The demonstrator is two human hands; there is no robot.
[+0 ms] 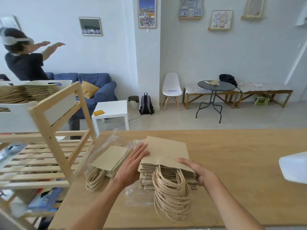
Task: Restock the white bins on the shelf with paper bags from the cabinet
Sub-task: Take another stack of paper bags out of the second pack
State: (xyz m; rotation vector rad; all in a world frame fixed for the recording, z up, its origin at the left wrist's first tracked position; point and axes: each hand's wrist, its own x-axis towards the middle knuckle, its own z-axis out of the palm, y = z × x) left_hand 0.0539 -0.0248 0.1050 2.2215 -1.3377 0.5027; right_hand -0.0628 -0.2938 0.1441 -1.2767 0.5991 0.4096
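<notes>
A thick stack of brown paper bags with twisted paper handles lies on the wooden table, handles hanging toward me. My right hand grips the stack's right near corner, thumb on top. My left hand lies flat with fingers spread against the stack's left edge. A smaller pile of bags sits to the left, partly inside clear plastic wrap. On the wooden shelf at the left stand white bins; the upper one holds bags.
Loose clear plastic lies under the stack. A white blurred object intrudes at the right edge. Another person stands behind the shelf, arms raised. Beyond the table are a sofa, white side table, chair and round table.
</notes>
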